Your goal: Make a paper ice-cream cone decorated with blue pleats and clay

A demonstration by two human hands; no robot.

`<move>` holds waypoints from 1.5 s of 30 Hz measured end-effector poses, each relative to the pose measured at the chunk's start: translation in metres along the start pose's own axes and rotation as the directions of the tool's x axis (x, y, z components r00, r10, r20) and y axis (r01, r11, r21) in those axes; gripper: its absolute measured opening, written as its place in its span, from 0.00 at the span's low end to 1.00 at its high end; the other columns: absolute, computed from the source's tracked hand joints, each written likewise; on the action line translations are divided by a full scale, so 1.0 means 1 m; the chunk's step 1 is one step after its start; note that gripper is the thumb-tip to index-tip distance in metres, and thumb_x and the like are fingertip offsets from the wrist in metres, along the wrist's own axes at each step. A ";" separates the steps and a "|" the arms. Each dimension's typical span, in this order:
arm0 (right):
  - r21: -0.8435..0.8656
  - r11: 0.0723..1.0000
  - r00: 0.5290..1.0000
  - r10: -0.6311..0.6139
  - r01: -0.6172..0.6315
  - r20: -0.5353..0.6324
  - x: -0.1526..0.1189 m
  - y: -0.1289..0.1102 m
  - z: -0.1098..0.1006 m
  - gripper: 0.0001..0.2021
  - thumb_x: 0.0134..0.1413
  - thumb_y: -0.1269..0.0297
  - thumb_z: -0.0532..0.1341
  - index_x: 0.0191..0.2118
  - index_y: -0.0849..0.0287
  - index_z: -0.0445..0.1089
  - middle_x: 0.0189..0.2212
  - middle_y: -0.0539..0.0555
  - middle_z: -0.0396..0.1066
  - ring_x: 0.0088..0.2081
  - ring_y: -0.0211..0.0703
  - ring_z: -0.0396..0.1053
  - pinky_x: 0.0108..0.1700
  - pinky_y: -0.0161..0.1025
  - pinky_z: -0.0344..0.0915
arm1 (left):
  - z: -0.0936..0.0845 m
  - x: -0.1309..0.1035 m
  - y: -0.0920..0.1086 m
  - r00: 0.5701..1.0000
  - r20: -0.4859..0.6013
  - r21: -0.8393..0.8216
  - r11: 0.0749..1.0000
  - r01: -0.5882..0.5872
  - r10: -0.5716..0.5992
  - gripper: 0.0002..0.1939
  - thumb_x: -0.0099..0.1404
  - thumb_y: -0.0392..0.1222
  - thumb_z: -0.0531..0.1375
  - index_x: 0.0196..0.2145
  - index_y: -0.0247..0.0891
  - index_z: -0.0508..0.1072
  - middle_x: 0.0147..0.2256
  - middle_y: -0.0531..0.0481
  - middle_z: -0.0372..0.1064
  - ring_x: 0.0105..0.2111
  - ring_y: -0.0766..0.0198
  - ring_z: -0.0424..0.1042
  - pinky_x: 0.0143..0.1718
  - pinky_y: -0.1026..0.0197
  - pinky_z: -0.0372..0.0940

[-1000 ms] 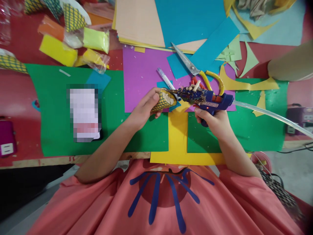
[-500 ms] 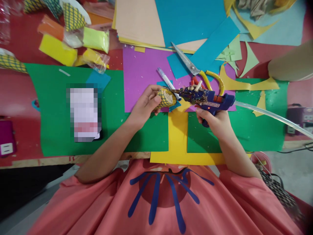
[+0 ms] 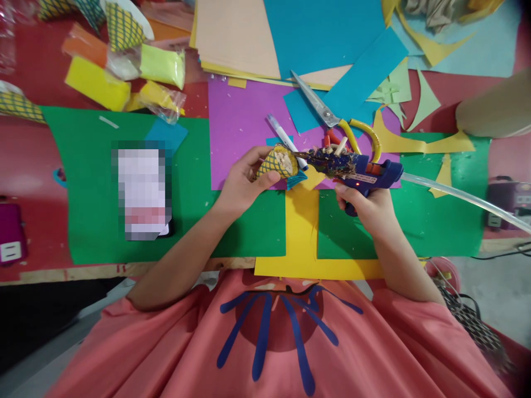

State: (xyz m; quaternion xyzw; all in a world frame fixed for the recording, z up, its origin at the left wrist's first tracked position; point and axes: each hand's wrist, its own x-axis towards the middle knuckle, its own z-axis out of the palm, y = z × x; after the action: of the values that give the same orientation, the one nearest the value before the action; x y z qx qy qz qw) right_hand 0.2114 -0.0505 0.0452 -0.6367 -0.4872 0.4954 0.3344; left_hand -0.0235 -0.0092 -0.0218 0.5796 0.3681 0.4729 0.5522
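My left hand [image 3: 244, 185] is closed around a small paper cone [image 3: 271, 165], yellow with a dark green grid. The cone's open end faces right and shows a pale, crumpled-looking filling. In my right hand [image 3: 367, 207] is a blue hot glue gun [image 3: 360, 171], its red light lit and its front crusted with dark residue. Its nozzle reaches the cone's rim; whether they touch I cannot tell. A long clear glue stick [image 3: 460, 193] sticks out of its back. Just beyond lie a white marker [image 3: 284, 137] and open scissors [image 3: 332, 116] with yellow handles.
A phone with a blurred screen [image 3: 143, 190] lies on the green sheet [image 3: 91, 221] at left. Packets of clay [image 3: 99, 83] and more grid-patterned cones [image 3: 124, 26] are at the upper left. Coloured paper [image 3: 315, 33] and yellow scraps [image 3: 423, 143] cover the back and right.
My left hand has turned the cone so its open end shows more, and the left thumb has moved lower along it. The glue gun has shifted slightly right.
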 end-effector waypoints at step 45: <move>-0.037 0.999 0.997 0.033 -0.035 -0.068 -0.006 0.002 -0.007 0.13 0.43 0.54 0.67 0.21 0.57 0.67 0.16 0.48 0.68 0.19 0.37 0.64 0.23 0.37 0.62 | -0.001 -0.008 -0.001 0.965 0.038 0.400 0.881 -0.254 0.261 0.26 0.67 0.50 0.60 0.59 0.48 0.57 0.52 0.46 0.65 0.51 0.59 0.73 0.46 0.56 0.74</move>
State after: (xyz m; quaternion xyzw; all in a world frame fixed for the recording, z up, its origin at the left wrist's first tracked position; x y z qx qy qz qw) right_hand 0.2190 -0.0562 0.0468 -0.6676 -0.4741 0.4698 0.3300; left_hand -0.0270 -0.0168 -0.0236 0.7202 0.3817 0.4611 0.3507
